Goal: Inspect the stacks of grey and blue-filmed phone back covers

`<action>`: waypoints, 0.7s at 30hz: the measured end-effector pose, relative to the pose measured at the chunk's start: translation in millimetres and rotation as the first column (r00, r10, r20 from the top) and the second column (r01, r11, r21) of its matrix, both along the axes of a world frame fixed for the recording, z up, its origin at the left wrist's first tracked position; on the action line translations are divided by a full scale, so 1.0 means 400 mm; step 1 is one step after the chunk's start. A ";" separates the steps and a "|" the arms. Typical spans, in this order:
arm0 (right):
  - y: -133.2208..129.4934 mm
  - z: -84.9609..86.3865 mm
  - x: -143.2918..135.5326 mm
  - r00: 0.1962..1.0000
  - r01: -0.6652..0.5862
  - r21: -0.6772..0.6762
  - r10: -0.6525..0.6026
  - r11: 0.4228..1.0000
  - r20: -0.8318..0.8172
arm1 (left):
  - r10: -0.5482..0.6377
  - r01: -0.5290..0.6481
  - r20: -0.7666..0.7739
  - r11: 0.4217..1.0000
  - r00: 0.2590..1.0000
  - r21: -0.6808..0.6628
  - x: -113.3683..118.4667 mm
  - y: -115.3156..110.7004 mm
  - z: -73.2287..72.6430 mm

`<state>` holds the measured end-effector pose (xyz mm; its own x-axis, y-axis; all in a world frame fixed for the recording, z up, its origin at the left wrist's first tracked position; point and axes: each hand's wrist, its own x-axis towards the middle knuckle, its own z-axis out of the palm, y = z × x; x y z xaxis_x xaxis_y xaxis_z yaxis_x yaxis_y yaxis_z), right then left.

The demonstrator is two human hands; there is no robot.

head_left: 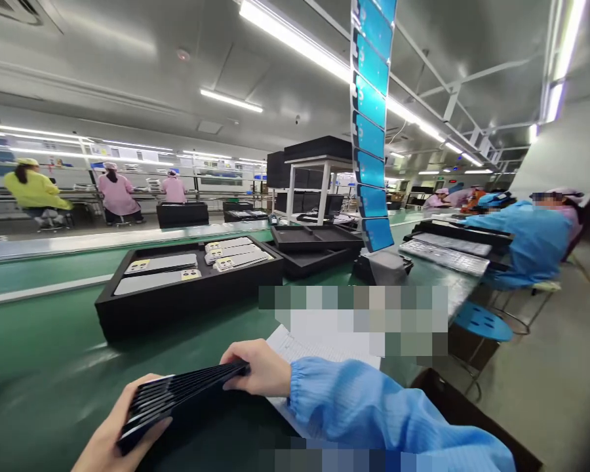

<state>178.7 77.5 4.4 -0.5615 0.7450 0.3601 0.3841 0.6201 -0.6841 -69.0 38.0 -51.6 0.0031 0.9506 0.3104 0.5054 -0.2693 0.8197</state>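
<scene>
Both my hands hold a fanned stack of thin dark flat panels (177, 396) above the green table, low in the head view. My left hand (128, 426) grips the near left end, thumb on one side and fingers on the other. At the far right end, my right hand (258, 368) pinches the panels together; its arm wears a blue sleeve. The panels spread apart toward the left and come together at the right. Under my right forearm lies a printed paper sheet (319, 341), partly hidden by blurred blocks.
A black foam tray (187, 298) holds several pale grey panels with yellow tabs (158, 263). Stacked black trays (317, 237) stand behind it. A strip of blue film pieces (371, 137) hangs down at centre right. A blue stool (482, 321) and a blue-coated co-worker (526, 236) are right.
</scene>
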 end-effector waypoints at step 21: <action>0.010 0.066 0.011 0.977 -0.155 -0.330 0.096 0.931 -0.188 | -0.004 0.004 0.038 1.000 0.999 0.008 0.062 -0.108 0.215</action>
